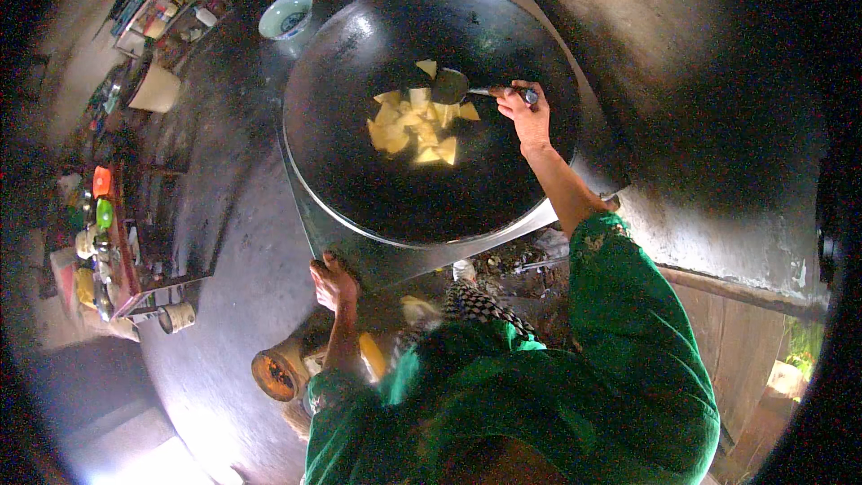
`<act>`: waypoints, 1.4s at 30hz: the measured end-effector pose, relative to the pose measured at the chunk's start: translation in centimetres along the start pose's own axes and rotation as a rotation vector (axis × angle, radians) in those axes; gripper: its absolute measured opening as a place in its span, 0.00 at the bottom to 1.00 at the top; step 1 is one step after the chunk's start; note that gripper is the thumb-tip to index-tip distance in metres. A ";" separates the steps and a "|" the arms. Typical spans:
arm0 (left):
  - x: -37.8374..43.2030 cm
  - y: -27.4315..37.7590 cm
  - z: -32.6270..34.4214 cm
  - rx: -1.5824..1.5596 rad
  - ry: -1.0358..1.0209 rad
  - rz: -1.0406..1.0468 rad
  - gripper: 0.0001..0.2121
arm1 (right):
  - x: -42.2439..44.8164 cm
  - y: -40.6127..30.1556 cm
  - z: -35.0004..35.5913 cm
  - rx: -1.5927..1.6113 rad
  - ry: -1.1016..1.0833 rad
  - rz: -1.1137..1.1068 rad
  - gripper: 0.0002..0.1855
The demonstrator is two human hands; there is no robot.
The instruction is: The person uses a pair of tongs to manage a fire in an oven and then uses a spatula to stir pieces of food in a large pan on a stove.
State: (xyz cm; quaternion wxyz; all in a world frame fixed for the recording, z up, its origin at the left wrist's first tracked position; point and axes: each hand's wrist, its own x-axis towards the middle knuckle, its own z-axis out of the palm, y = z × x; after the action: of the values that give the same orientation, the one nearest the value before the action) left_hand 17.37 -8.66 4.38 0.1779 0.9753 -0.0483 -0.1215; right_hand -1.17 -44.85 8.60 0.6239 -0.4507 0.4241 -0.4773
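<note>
A large dark wok (377,209) is set in the stove top before me. Pale yellow cut pieces of food (411,124) lie together near its middle, one piece slightly apart beyond them. My right hand (526,111) grips the handle of a metal spatula (450,86), whose dark blade touches or hovers at the far edge of the pieces; which of the two is unclear. My left hand (335,281) rests at the near left corner of the stove top (370,264), fingers curled at the edge. It seems to hold no tool, but its grip is partly hidden.
A patterned bowl (286,16) stands left of the wok's far rim. At the left are a cluttered shelf (165,3), a light bucket (155,87) and a table (128,263) bearing several items. A wooden log-like container (276,375) is below my left hand. A wall rises at right.
</note>
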 end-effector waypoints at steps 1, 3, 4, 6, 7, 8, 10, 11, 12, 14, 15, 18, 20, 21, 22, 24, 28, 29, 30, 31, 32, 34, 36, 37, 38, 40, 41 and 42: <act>-0.1 0.1 -0.2 0.009 -0.010 0.004 0.21 | 0.1 0.5 0.3 -0.019 0.016 0.004 0.14; 0.4 -1.1 0.7 -0.023 0.023 0.031 0.20 | 0.3 1.1 -0.3 -0.016 -0.005 0.004 0.13; 0.5 -1.1 0.9 -0.017 0.021 0.044 0.21 | 0.5 1.1 -1.3 0.006 -0.075 -0.047 0.13; 0.7 -1.8 1.2 -0.006 0.023 0.044 0.21 | 0.2 -0.2 -2.2 -0.146 -0.086 -0.063 0.11; 1.1 -2.5 1.3 -0.004 0.023 0.041 0.22 | -0.6 -1.7 -2.1 -0.285 -0.064 -0.053 0.10; 1.3 -2.6 1.5 -0.010 0.018 0.045 0.22 | -0.8 -2.8 -2.8 -0.300 -0.085 -0.076 0.10; 1.1 -2.0 1.0 0.010 -0.004 0.019 0.23 | -0.9 -4.0 -3.8 -0.319 -0.101 -0.095 0.09; 1.0 -1.7 0.7 0.031 -0.021 -0.003 0.24 | -1.0 -4.4 -3.9 -0.309 -0.111 -0.128 0.10; 0.9 -1.5 0.6 0.030 -0.024 -0.002 0.24 | -1.0 -4.8 -4.1 -0.301 -0.118 -0.167 0.11; 0.9 -1.2 0.4 0.022 -0.051 -0.016 0.24 | -1.2 -4.9 -3.6 -0.262 -0.052 -0.108 0.11; 0.8 -1.0 0.4 0.023 -0.052 -0.014 0.24 | -1.3 -4.9 -3.5 -0.224 0.013 -0.051 0.12; 0.8 -0.7 0.4 0.032 -0.052 -0.020 0.24 | -0.8 -2.0 -3.8 -0.101 0.026 -0.047 0.12; 0.9 -0.9 0.7 0.061 -0.071 -0.031 0.24 | -0.4 -0.6 -4.1 -0.011 0.058 -0.023 0.14; 1.0 -1.2 0.8 0.061 -0.069 -0.033 0.24 | -0.1 0.1 -4.3 0.016 0.060 -0.003 0.15; 1.0 -1.4 1.0 0.047 -0.050 -0.009 0.24 | 0.1 0.8 -4.5 0.016 0.057 -0.003 0.15; 1.2 -2.0 1.3 0.033 -0.028 0.009 0.24 | 0.4 1.8 -4.4 0.097 0.014 0.023 0.16; 1.1 -1.7 0.9 0.042 -0.052 0.010 0.24 | 0.9 3.3 -3.8 0.113 -0.040 0.145 0.18; 1.0 -1.4 0.7 0.047 -0.079 -0.003 0.24 | 0.9 3.8 -3.8 0.110 -0.043 0.145 0.18; 0.9 -1.3 0.6 0.043 -0.076 -0.009 0.24 | 0.9 4.2 -3.6 0.146 -0.039 0.184 0.18; 0.9 -1.3 0.5 0.014 -0.058 -0.002 0.23 | 0.7 4.5 -3.4 0.181 -0.034 0.222 0.18; 0.8 -1.2 0.5 -0.015 -0.041 0.005 0.23 | 0.4 5.1 -3.3 0.224 -0.028 0.238 0.18; 0.5 -0.5 -0.2 -0.010 -0.063 -0.017 0.23 | -0.3 5.8 -3.0 0.262 -0.028 0.246 0.19; 0.5 -0.5 -0.4 -0.005 -0.087 -0.042 0.23 | -0.6 5.6 -3.6 0.247 -0.048 0.251 0.20; 0.5 -0.8 -0.4 -0.010 -0.078 -0.015 0.23 | -0.4 5.1 -4.1 0.213 -0.068 0.249 0.21; 0.5 -1.1 -0.3 -0.015 -0.070 0.012 0.23 | -0.3 5.2 -4.1 0.211 -0.079 0.248 0.21; 0.7 -1.4 0.4 0.004 -0.036 0.009 0.23 | -0.5 5.2 -4.2 0.224 -0.062 0.261 0.22; 0.7 -1.5 0.7 0.027 0.001 0.008 0.23 | -1.0 5.7 -3.9 0.242 -0.042 0.281 0.22; 0.8 -1.4 0.6 0.030 0.003 0.008 0.23 | -1.3 6.3 -3.1 0.293 -0.030 0.272 0.22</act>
State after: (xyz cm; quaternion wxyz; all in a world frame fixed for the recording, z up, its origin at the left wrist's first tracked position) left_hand 18.08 -7.66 3.13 0.1639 0.9779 -0.0538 -0.1184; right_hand -3.07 -43.16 1.92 0.7476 -0.3007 0.3978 -0.4386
